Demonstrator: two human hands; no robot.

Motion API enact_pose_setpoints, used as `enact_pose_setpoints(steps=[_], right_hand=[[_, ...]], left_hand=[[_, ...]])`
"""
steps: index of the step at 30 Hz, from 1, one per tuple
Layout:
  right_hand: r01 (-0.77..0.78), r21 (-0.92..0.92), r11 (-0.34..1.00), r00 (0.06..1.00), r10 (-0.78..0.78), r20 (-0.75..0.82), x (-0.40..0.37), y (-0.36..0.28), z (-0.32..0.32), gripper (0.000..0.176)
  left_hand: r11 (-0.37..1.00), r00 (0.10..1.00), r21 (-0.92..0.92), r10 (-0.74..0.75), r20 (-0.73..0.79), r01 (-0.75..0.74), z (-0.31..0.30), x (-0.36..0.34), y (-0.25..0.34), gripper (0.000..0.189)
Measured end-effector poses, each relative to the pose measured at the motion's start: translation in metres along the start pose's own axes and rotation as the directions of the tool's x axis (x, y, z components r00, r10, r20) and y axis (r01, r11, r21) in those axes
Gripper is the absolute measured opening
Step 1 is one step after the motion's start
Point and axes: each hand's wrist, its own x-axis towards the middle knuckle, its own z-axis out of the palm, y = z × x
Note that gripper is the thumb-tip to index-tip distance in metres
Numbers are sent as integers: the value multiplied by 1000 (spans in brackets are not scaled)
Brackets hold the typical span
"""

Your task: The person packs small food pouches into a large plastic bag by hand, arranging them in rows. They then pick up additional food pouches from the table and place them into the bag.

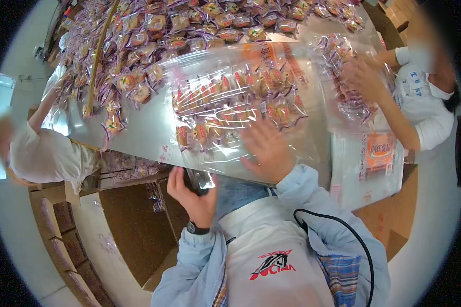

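A large clear plastic bag point(215, 134) lies on the metal table in front of me, filled with rows of small wrapped cakes point(225, 108) and printed in orange at its far end. My right hand point(269, 151) rests over the near side of this bag, fingers spread. Close to the table's front edge, my left hand point(192, 199) is raised with thumb and fingers apart, beside the bag's near left corner. A dark glossy surface point(201, 179) shows between its thumb and fingers; I cannot make out what it is.
Many wrapped cakes point(153, 36) cover the table's far side, crossed by a yellowish strip point(100, 56). Flat printed bags point(369, 163) lie at right. One co-worker point(415, 97) handles a filled bag point(338, 77); another person point(46, 148) reaches in from left. Cardboard boxes point(133, 225) stand below.
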Motion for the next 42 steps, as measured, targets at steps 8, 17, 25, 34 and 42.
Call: enact_pose_setpoints(steps=[8, 17, 25, 34, 42], right_hand=[[123, -6, 992, 992, -123, -24, 57, -39, 57, 51], [143, -174, 974, 955, -182, -233, 58, -42, 68, 41], [91, -268, 959, 953, -162, -256, 55, -41, 90, 50], [-2, -195, 981, 997, -13, -74, 39, -34, 39, 69], [25, -62, 998, 982, -36, -184, 39, -12, 62, 53]], left_hand=[[920, 909, -138, -322, 264, 366, -2, -7, -34, 22], [969, 942, -119, -176, 287, 217, -14, -16, -28, 35], [966, 937, -119, -187, 295, 230, -13, -16, -26, 34], [978, 962, -131, -129, 240, 164, -13, -18, -22, 35], [973, 948, -131, -147, 284, 190, -18, -19, -24, 35]])
